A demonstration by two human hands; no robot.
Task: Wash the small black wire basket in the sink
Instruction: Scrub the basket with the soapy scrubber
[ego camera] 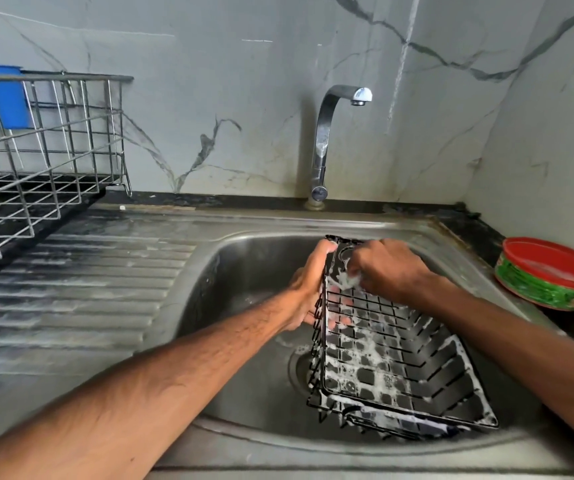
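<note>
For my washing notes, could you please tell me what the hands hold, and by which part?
The left hand grips the black wire basket by its left side wall; the right hand pinches a sudsy scrubber.

The wire basket (393,362) is placed in the sink (244,265), lower centre; a tap (323,140) is mounted behind, a rack (46,150) left, a tub (548,275) right.

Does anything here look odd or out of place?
Nothing much. The black wire basket stands tilted in the sink, soapy, only because the left hand holds it while the right hand scrubs it with a foamy pad.
</note>
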